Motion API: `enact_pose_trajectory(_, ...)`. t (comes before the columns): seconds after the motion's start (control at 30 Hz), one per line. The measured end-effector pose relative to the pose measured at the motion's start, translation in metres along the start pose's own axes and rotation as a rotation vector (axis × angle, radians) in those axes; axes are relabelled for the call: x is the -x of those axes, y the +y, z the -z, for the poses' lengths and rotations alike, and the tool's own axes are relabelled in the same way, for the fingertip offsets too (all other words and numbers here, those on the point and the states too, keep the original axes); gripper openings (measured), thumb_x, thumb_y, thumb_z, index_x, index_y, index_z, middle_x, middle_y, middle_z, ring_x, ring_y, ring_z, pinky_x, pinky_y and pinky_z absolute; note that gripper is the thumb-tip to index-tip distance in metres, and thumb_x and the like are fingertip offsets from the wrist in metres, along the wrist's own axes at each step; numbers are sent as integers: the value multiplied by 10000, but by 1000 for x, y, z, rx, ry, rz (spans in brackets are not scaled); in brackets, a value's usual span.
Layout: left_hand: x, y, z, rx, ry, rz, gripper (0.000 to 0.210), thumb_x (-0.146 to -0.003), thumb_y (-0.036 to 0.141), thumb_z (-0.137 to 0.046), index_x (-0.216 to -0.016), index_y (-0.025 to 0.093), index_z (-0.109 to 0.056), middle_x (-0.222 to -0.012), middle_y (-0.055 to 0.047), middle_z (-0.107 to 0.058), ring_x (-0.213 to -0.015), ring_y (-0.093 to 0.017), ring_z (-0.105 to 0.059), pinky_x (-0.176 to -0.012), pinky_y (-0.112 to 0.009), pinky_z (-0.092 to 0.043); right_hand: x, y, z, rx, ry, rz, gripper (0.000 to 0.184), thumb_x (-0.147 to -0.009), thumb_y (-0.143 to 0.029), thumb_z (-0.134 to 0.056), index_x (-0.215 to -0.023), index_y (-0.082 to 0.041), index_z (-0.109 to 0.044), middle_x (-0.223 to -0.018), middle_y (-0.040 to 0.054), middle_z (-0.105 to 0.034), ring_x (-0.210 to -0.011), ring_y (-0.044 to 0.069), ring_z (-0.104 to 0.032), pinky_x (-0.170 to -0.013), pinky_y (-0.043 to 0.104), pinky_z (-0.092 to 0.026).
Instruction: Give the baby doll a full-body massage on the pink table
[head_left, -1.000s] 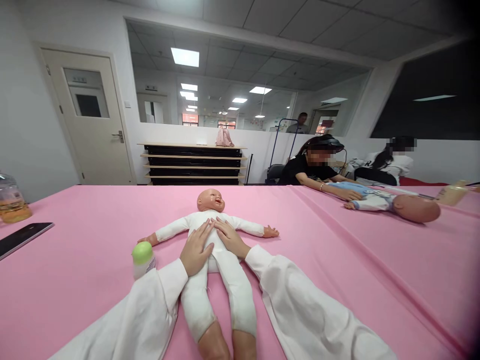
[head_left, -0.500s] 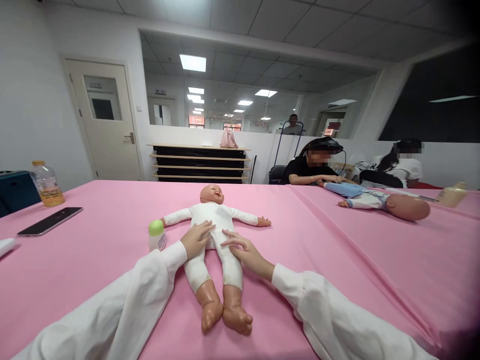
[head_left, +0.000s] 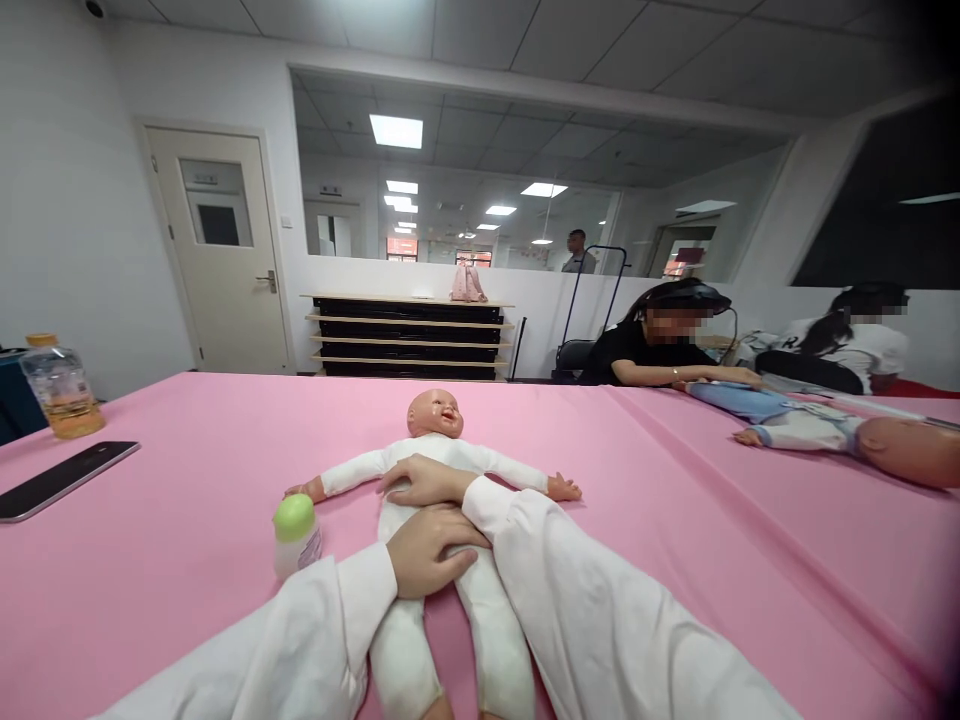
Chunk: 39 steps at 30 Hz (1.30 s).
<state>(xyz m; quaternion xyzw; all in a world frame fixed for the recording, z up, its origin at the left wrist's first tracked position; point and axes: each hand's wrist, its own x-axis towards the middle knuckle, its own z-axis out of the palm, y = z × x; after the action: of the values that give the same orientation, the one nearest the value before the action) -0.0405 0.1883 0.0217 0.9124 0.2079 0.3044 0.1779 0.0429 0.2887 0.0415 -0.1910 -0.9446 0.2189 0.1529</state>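
A baby doll point(head_left: 491, 590) with a white cloth body lies on its back, head away from me and arms spread. My right hand point(head_left: 426, 480) rests across its chest, fingers stretched toward the left and holding nothing. Just below, my left hand point(head_left: 435, 552) lies flat over the doll's lower belly, its fingers reaching under my right wrist. Left of the doll, by its hand, stands a small white bottle with a green cap point(head_left: 295, 530). The doll's feet run off the bottom of the view.
The table wears a pink cloth point(head_left: 187, 520). A phone point(head_left: 71, 480) and a drink bottle point(head_left: 64, 390) are at the left. On the right, a co-worker point(head_left: 660, 335) in black handles another doll point(head_left: 810, 425). Behind are stacked shelves point(head_left: 409, 335) with a pink backpack point(head_left: 468, 283).
My right hand has moved left and up from the doll's hip to its chest. My left hand has shifted to the middle of its lower belly. The view has moved closer.
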Motion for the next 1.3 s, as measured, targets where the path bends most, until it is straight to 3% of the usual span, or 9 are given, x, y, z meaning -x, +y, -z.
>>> enact_pose_trajectory(0.23, 6, -13, -11, 6, 365, 367, 290, -866, 256, -402, -964, 240, -674, -1014, -12, -680, -1078, -203, -549, -972, -402, -373, -4, 22, 1, 22, 184, -32, 263, -785, -163, -489, -951, -178, -692, -992, 41, -689, -928, 167, -625, -839, 266, -468)
enact_pose_trajectory(0.5, 8, -11, -9, -25, 345, 421, 296, -838, 214, -397, -930, 232, -678, -1005, -6, -684, -1009, -177, -586, -1032, -432, -299, 7, 23, -8, 131, 539, -144, 257, -795, -138, -448, -883, -166, -688, -931, 64, -701, -937, 192, -620, -880, 343, -457)
enact_pose_trajectory(0.63, 13, -9, -2, -16, 302, 421, 302, -825, 197, -398, -945, 230, -673, -1055, -8, -668, -1072, -174, -563, -1049, -417, -281, 38, 25, -12, 76, 593, -157, 296, -821, -156, -407, -974, -159, -661, -1071, 86, -659, -1077, 194, -565, -959, 386, -420)
enact_pose_trajectory(0.83, 32, -7, 0, -21, 195, 436, 322, -810, 181, -423, -1036, 249, -641, -1217, -1, -578, -1251, -203, -410, -1076, -488, -213, 89, -3, -20, 2, 477, -244, 373, -856, -230, -393, -1191, -192, -551, -1331, 81, -474, -1280, 199, -377, -1076, 451, -284)
enact_pose_trajectory(0.9, 42, -2, 0, -45, 182, 431, 376, -783, 141, -429, -1094, 242, -614, -1249, -2, -552, -1273, -202, -379, -1082, -482, -214, 97, -18, -21, -12, 430, -237, 361, -839, -209, -418, -1163, -195, -574, -1337, 80, -467, -1279, 199, -377, -1077, 445, -286)
enact_pose_trajectory(0.97, 49, 7, 0, -85, 190, 386, 409, -756, 101, -418, -1091, 226, -617, -1215, -11, -580, -1227, -189, -441, -1072, -430, -272, 100, -31, -19, -40, 420, -201, 309, -827, -183, -422, -1044, -197, -642, -1256, 71, -547, -1238, 194, -432, -1060, 431, -319)
enact_pose_trajectory(1.1, 44, 26, 6, -181, 143, 169, 402, -720, 75, -402, -1009, 199, -652, -988, -17, -689, -920, -160, -636, -870, -306, -475, 89, -38, -10, -192, 370, -160, 251, -817, -193, -449, -884, -186, -692, -1019, 48, -678, -1131, 189, -539, -992, 389, -409)
enact_pose_trajectory(1.3, -8, 23, 8, -240, -84, -142, 397, -700, 90, -434, -1015, 189, -653, -964, -30, -690, -877, -170, -632, -822, -276, -469, 35, -21, 10, -191, 70, -135, 206, -781, -205, -521, -869, -200, -707, -980, 9, -694, -1078, 186, -574, -952, 304, -427)
